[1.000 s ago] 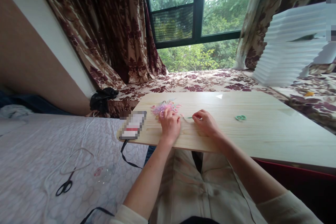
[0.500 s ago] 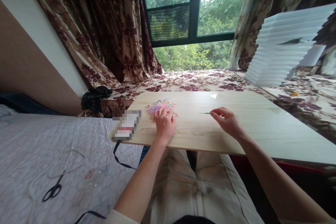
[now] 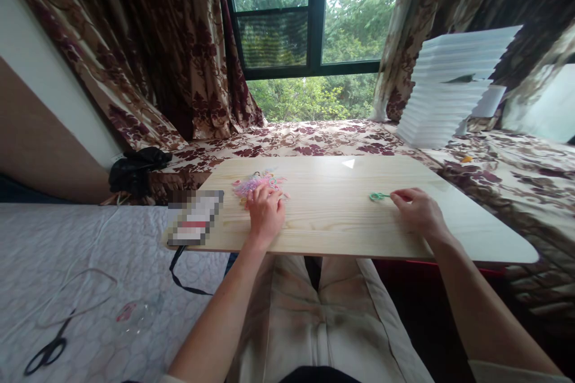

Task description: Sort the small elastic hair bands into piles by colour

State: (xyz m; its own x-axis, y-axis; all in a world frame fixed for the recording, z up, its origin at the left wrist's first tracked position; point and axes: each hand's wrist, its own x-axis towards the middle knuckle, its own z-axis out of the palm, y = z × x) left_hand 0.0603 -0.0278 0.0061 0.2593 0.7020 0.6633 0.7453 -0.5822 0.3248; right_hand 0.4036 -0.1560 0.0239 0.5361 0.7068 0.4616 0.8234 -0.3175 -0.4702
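Observation:
A pile of small, thin pastel loops or strips (image 3: 256,184), mostly pink and lilac, lies on the left part of a pale wooden board (image 3: 323,215). My left hand (image 3: 266,210) rests at the pile's near right edge, its fingers apart and bent down onto it. What lies under its fingertips is hidden. Farther right, a small green looped band (image 3: 378,196) lies on the board or just above it. My right hand (image 3: 417,209) pinches the band's thin right end between thumb and fingers. The exact kind of these small pieces is too small to tell.
A blurred-out phone-like object (image 3: 196,216) with a black strap (image 3: 182,278) lies at the board's left end. Black scissors (image 3: 47,352) and a clear plastic wrapper (image 3: 137,317) are on the bed. White foam sheets (image 3: 444,90) stand on the window ledge.
My right hand has moved right across the board, and green loops now show left of its fingertips, where a thin green strip showed before. My left hand stays at the pile; the view has shifted.

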